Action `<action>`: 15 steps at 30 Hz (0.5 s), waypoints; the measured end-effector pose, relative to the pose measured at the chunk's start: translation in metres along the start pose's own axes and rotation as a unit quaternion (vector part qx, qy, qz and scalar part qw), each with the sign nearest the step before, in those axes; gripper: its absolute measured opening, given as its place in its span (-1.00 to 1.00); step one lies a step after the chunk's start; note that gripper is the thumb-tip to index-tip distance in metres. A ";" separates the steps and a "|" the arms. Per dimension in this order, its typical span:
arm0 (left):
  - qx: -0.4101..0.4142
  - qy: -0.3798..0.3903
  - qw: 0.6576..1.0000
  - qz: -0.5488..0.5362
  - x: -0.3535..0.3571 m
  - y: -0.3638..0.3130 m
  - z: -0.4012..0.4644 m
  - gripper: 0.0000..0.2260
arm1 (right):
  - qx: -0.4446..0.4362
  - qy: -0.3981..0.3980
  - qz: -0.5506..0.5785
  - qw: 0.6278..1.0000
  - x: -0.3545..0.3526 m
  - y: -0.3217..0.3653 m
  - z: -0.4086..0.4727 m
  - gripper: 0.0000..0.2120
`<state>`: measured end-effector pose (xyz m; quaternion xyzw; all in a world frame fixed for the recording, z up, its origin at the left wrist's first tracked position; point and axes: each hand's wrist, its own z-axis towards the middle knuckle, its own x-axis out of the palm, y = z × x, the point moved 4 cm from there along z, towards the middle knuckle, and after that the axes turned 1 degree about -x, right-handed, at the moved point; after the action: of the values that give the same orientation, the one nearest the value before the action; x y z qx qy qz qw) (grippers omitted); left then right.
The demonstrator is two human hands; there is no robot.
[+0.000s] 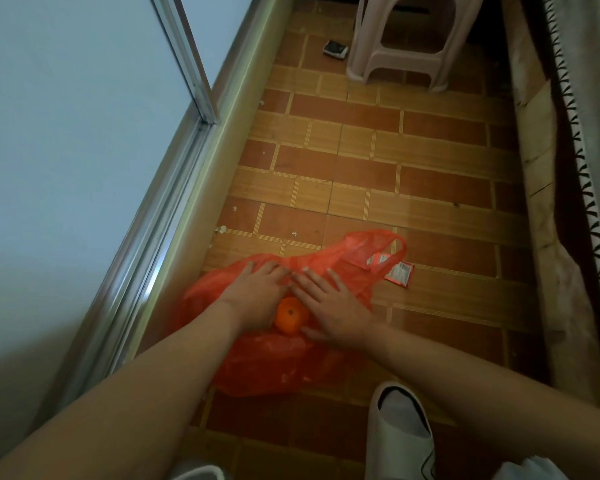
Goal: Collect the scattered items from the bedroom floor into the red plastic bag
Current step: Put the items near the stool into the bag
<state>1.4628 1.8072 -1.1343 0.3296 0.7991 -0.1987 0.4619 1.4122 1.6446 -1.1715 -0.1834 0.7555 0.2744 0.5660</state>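
The red plastic bag (267,365) lies crumpled on the tiled floor in front of me. My left hand (255,289) and my right hand (333,303) rest flat on its upper part, fingers spread, fingertips nearly meeting. An orange (291,319) sits between the two hands, touching my left palm and my right thumb; whether it lies on or inside the bag I cannot tell. A red and white sachet (399,274) lies on the floor beside the bag's handle, partly under it. A small dark item (335,50) lies far ahead, next to a stool.
A pale plastic stool (409,43) stands at the far end of the narrow floor strip. A sliding-door track and wall (174,216) run along the left; a bed side with hanging fabric (568,202) lines the right. White slipper (399,431) near me. Small white scraps (220,229) dot the floor.
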 end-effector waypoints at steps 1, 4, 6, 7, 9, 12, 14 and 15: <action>-0.002 0.042 0.999 0.016 0.008 -0.002 0.002 -0.43 | 0.004 0.010 0.000 1.000 0.004 0.002 -0.004 -0.10; -0.033 0.092 0.995 0.011 0.017 0.002 0.007 -0.37 | 0.016 0.019 0.004 1.000 0.012 0.005 -0.021 0.01; -0.069 0.079 0.994 -0.023 0.015 0.010 0.011 -0.36 | 0.014 0.040 0.000 0.999 0.023 0.008 -0.033 0.08; -0.089 0.075 0.993 -0.036 0.016 0.015 0.013 -0.36 | 0.008 0.059 -0.005 0.998 0.031 0.009 -0.040 0.10; -0.137 0.067 0.986 -0.061 0.020 0.022 0.015 -0.35 | -0.015 0.092 -0.004 0.996 0.044 0.014 -0.056 0.08; -0.185 0.065 0.978 -0.077 0.027 0.027 0.019 -0.35 | -0.053 0.106 -0.004 0.993 0.054 0.019 -0.077 -0.05; -0.205 0.060 0.974 -0.080 0.026 0.029 0.021 -0.33 | -0.071 0.119 -0.014 0.990 0.059 0.021 -0.088 -0.13; -0.220 0.055 0.971 -0.079 0.025 0.031 0.022 -0.32 | -0.083 0.131 -0.024 0.988 0.062 0.023 -0.093 -0.17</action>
<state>1.4891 1.8240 -1.1667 0.1659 0.8711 -0.0354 0.4610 1.3108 1.6068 -1.2071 -0.2818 0.7931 0.2961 0.4515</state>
